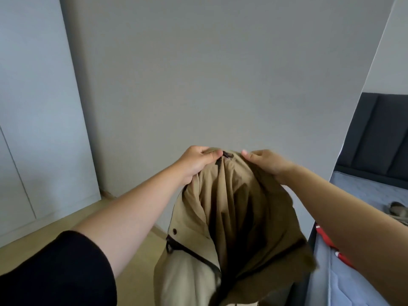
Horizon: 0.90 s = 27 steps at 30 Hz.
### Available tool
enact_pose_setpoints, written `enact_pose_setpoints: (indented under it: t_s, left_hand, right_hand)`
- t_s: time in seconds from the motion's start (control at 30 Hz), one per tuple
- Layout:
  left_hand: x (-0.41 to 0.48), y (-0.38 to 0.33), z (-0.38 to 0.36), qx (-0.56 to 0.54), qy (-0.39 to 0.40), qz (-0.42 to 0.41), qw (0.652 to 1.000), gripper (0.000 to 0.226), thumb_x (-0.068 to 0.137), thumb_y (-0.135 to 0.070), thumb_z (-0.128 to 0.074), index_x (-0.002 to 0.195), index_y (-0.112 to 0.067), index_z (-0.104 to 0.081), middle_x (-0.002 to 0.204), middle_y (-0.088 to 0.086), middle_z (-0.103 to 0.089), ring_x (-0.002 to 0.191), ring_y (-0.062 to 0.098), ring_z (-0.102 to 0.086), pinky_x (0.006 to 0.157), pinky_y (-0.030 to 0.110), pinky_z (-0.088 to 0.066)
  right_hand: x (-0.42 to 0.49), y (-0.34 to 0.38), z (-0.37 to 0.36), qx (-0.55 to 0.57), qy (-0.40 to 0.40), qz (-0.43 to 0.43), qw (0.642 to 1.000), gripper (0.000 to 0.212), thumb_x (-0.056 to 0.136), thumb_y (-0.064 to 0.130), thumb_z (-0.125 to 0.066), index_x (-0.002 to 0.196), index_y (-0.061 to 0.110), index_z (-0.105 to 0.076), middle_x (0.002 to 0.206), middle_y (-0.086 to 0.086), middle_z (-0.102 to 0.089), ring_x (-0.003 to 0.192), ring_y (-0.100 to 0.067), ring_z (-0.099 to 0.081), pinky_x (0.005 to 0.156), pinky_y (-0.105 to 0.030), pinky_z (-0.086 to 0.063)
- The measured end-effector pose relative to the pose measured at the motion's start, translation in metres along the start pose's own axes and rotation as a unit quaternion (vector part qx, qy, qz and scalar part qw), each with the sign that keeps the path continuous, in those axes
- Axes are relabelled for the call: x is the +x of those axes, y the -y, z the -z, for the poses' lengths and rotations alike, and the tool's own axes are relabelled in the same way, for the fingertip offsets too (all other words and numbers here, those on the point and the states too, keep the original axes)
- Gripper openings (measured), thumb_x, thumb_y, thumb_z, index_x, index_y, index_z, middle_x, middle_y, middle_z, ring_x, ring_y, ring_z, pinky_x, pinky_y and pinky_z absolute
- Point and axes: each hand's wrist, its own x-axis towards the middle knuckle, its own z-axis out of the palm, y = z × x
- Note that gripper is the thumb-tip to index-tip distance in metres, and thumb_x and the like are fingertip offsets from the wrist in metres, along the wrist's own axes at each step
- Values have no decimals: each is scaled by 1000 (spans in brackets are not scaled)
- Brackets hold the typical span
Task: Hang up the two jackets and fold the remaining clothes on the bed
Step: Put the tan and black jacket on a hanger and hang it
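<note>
Jacket (231, 217), tan, hangs up high beside the bed (362, 191). Left hand (196, 162) and right hand (267, 162) pinch its top; grip tight, find the hanging loop.

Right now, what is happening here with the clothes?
A person holds up a tan jacket in front of a grey wall. The left hand and the right hand each pinch its top edge, on either side of a dark zipper pull, and the rest hangs down. No hanger shows. On the bed to the right lie a red garment and another greyish piece, both unfolded.
</note>
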Motion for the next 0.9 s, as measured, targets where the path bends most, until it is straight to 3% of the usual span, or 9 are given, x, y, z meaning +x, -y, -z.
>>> enact_pose_setpoints:
  t_s: [0.07,0.13,0.23,0.37,0.5,0.6,0.7,0.8,0.9]
  left_hand:
    - [4,-1,-2,-17,-61,4,998,11,85,-29,-67,82,-18,-68,74,-10,-72,81,7,-66,71,16,-50]
    - [8,-3,-2,-55,-100,6,993,14,87,-30,-65,80,-18,-68,72,-11,-71,77,4,-64,69,16,-49]
    - [14,-5,0,-51,-145,9,988,22,88,-37,-63,76,-18,-66,80,-7,-67,82,6,-60,83,22,-43]
    - [16,-6,7,-46,-191,20,980,34,87,-47,-60,74,-16,-56,84,0,-58,76,13,-52,74,26,-38]
    - [16,-9,32,-96,-257,63,960,44,84,-54,-59,97,-12,-67,105,5,-67,102,21,-61,98,35,-45]
    - [14,-12,42,-98,-251,90,959,59,83,-60,-57,114,-10,-63,115,8,-66,108,25,-60,101,43,-44]
    - [16,-16,36,-94,-234,89,963,60,81,-62,-57,116,-13,-62,117,6,-64,109,25,-59,102,44,-43]
    - [17,-21,27,-113,-225,88,964,51,83,-61,-55,104,-15,-65,103,4,-69,99,21,-63,90,38,-49]
    - [14,-23,29,-149,-166,80,972,50,86,-62,-49,81,-17,-70,76,0,-74,76,15,-69,67,29,-50]
  right_hand:
    - [-3,-11,3,-13,78,-30,996,50,74,48,-68,110,13,-62,111,-7,-66,102,-22,-63,95,-38,-49]
    - [-4,-25,1,-93,104,-73,988,40,75,36,-76,106,14,-63,106,-4,-68,94,-18,-65,82,-31,-54]
    - [-3,-44,-3,-137,10,-137,981,30,77,24,-76,97,8,-61,85,-3,-63,72,-14,-58,52,-20,-45]
    - [-3,-58,11,204,70,-201,956,22,91,18,-58,99,-2,-62,86,-13,-70,81,-24,-65,69,-35,-51]
    - [-4,-64,26,414,89,-136,896,25,100,8,-34,85,7,-54,53,1,-52,35,-3,-41,46,-19,-51]
    - [-6,-64,20,228,68,-127,963,31,99,34,-43,94,7,-57,62,-3,-55,49,-11,-49,52,-23,-50]
    - [-4,-62,4,153,107,-121,975,65,84,62,-45,108,4,-63,96,-12,-69,91,-26,-66,72,-30,-56]
    - [-5,-59,-11,105,148,-125,975,50,79,45,-63,107,3,-64,100,-12,-72,93,-25,-69,78,-35,-57]
    - [-3,-71,-23,166,108,-136,971,25,95,30,-54,98,8,-66,88,-5,-74,80,-16,-71,64,-26,-56]
